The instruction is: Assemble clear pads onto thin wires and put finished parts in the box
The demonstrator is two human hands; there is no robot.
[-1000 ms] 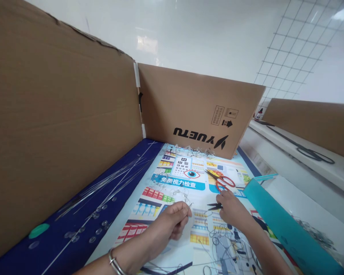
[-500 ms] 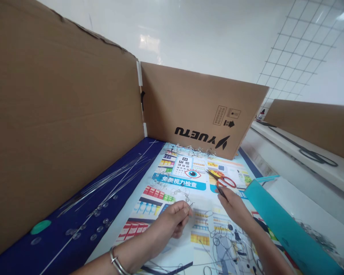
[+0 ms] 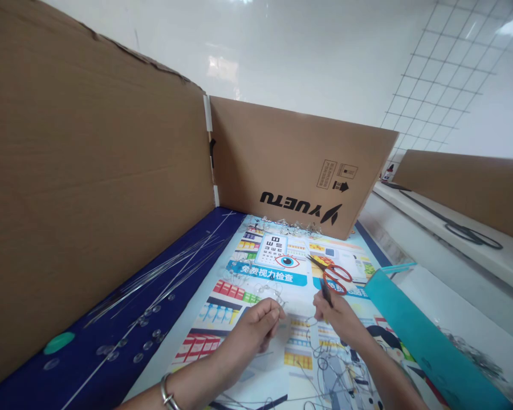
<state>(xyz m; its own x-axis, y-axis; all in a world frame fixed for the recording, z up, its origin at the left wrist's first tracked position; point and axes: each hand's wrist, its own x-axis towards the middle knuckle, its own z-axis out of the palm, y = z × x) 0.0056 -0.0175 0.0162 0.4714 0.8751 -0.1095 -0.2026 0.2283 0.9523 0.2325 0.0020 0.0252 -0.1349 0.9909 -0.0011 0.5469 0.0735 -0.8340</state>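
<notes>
Thin wire (image 3: 283, 305) is pinched in the left hand (image 3: 250, 335) over a printed poster mat (image 3: 205, 316), while a slim black tool (image 3: 325, 292) is pinched in the right hand (image 3: 340, 319), just above red-handled scissors (image 3: 337, 279). Snagging could be caused by loose wire loops (image 3: 327, 364) below; a slackened pinch could let the wire slip toward clear suction cups (image 3: 145, 344) on the blue cloth (image 3: 83, 356).

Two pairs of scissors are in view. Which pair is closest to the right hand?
The red-handled scissors, lying on the printed poster just past the right hand. The black-handled pair lies much farther off, on the white ledge.
</notes>
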